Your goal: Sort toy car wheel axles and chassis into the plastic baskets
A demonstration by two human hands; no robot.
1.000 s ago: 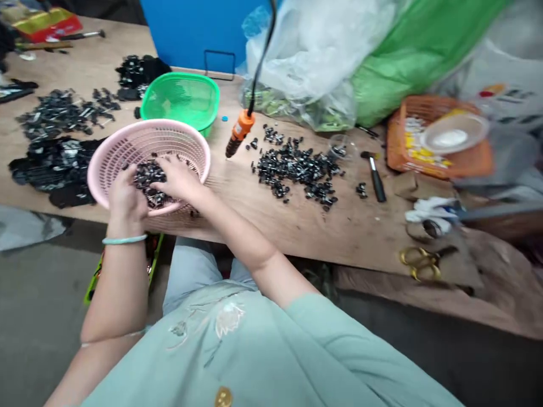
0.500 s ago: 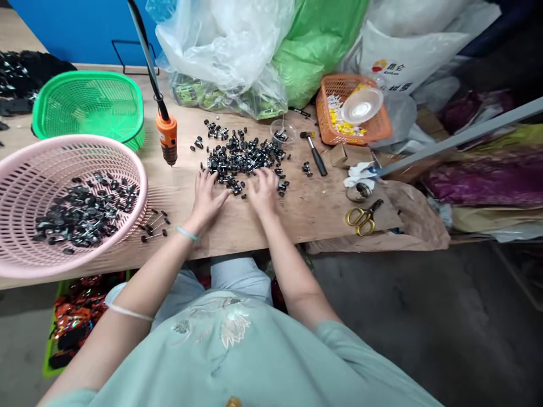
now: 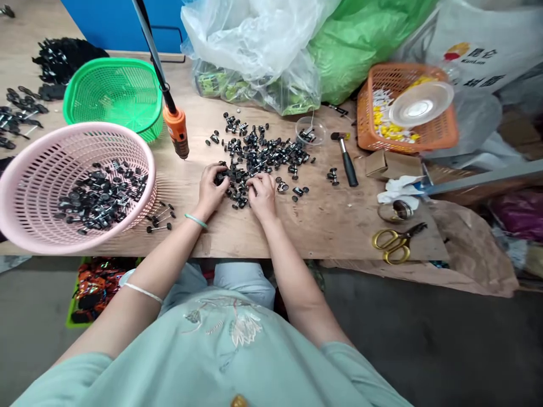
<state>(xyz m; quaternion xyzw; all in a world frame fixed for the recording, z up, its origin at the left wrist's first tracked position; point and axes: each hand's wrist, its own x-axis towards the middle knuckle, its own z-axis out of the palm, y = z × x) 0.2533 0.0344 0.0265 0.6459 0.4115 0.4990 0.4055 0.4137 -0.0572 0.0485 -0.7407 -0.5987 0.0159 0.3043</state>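
A loose pile of small black wheel-and-axle pieces (image 3: 263, 148) lies on the wooden table, with bits of shiny metal between the wheels. At the pile's near left edge, my left hand (image 3: 211, 189) curls its fingers and thumb around a few black pieces. My right hand (image 3: 263, 198) rests at the near edge, fingers bent inward against the pile; what its fingertips hold, if anything, is hidden. Several pieces sit between the two hands. A few stray wheel pieces (image 3: 300, 192) lie to the right of my right hand.
An orange electric screwdriver (image 3: 176, 131) hangs left of the pile. Further left stand a pink basket (image 3: 150, 186) of wheel pieces and a green basket (image 3: 70, 93). To the right are a hammer (image 3: 348, 164), scissors (image 3: 396, 243) and an orange basket (image 3: 365, 107). Plastic bags (image 3: 258, 51) line the back.
Both hands have gone from spread fingers to curled ones at the pile's near edge. Some pieces have shifted toward me and to the right. The camera view has turned slightly left.
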